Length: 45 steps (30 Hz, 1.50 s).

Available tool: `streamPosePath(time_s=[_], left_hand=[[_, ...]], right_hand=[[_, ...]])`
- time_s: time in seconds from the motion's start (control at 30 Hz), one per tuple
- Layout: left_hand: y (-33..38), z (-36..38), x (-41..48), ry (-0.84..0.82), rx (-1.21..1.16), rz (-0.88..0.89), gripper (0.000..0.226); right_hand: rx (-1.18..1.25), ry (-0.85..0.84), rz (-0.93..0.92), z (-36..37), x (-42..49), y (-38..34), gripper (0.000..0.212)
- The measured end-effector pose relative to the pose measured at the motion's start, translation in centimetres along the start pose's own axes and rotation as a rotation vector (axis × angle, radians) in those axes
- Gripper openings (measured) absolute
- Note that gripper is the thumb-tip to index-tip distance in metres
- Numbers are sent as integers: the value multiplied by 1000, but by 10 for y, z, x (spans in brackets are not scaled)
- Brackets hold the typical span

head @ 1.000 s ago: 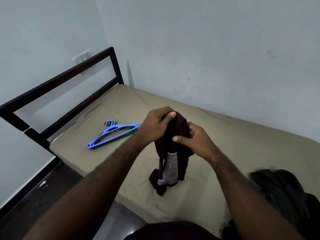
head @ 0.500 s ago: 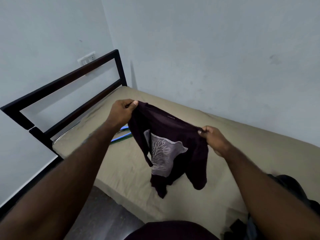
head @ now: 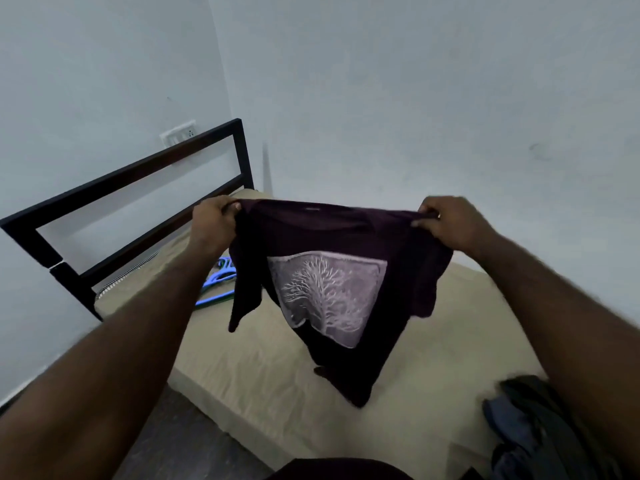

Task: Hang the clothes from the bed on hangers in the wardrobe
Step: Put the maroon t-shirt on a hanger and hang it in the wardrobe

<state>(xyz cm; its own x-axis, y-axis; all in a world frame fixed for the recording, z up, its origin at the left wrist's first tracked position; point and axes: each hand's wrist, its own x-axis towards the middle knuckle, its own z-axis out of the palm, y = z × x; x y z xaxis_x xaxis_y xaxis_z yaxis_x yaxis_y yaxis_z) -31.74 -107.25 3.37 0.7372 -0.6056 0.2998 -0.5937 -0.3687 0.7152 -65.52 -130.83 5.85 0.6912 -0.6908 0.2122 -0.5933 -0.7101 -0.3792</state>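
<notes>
A dark maroon T-shirt (head: 408,265) with a pale tree print hangs spread out in the air above the bed (head: 277,382). My left hand (head: 213,223) grips its left shoulder and my right hand (head: 453,226) pinches its right shoulder. Both are raised at the same height. Blue plastic hangers (head: 216,285) lie on the mattress behind my left forearm, partly hidden by the shirt. The wardrobe is out of view.
A pile of dark clothes (head: 533,427) lies on the bed at the lower right. The black metal headboard (head: 117,216) stands at the left against the wall, and a switch plate (head: 178,133) sits above it. Dark floor (head: 187,441) shows beside the bed.
My hands have moved apart and upward, pulling the bunched shirt open until it hangs flat and wide between them. The view has tilted up.
</notes>
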Motion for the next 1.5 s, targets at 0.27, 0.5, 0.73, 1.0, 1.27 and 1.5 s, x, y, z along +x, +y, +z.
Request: streamPosePath(time_s=[0.27,0.5,0.73,1.0,1.27,1.5], left_hand=[[20,1,13,94,-75,-36,17],[13,5,18,-8,89,51,15],[9,4,22,-9,-4,68,16],[-96,34,-52,-1078,252,-408,25],[-106,12,-30,-1387,166,-617,11],[-57,11,61,-1007,28,-275,10]], right_hand=[[359,224,284,2,16,-1,6],[-28,7,157,3,17,-3,27],[-112,28,35,2,24,-11,31],[-131,-660,203,108,-79,19,37],[13,-902,406,91,-89,-9,37],[116,-517,447,41,-40,-10,25]])
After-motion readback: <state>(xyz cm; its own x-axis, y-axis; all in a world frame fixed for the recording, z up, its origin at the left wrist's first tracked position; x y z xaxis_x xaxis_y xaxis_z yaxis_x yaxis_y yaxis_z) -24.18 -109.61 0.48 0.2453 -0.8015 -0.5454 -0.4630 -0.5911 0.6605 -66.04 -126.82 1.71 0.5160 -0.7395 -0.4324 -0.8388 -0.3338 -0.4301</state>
